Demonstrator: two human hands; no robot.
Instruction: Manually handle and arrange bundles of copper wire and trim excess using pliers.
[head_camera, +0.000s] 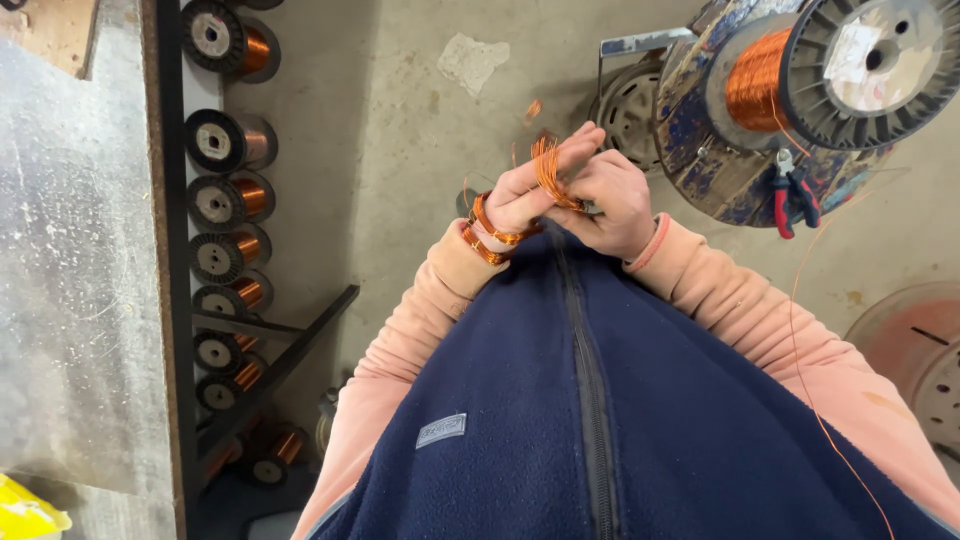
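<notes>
A person looks down over their own chest at both hands, held together just above the zip of a navy fleece vest worn over a pale pink sweatshirt.

The left hand is open, its fingers straight and pressed together, pointing up and to the right. A coil of copper wire wraps around those fingers: many thin, glossy orange-brown strands lying side by side as a loose band, with a few stray ends sticking up. Two more wire loops of the same bright copper circle the left wrist like bracelets, just above the pink cuff.

The right hand is curled closed, its fingertips pinching the wire where it meets the coil, touching the left hand's fingers.

A single thin copper strand runs down the right side of the view, past the right sleeve.

On the concrete floor at upper right stands a large spool with grey ribbed flanges and a thick winding of copper wire, resting on a worn blue wooden reel. Red-handled pliers hang just below it.

Along the left, a black metal rack holds a column of smaller copper wire spools, beside a grey worktop.
</notes>
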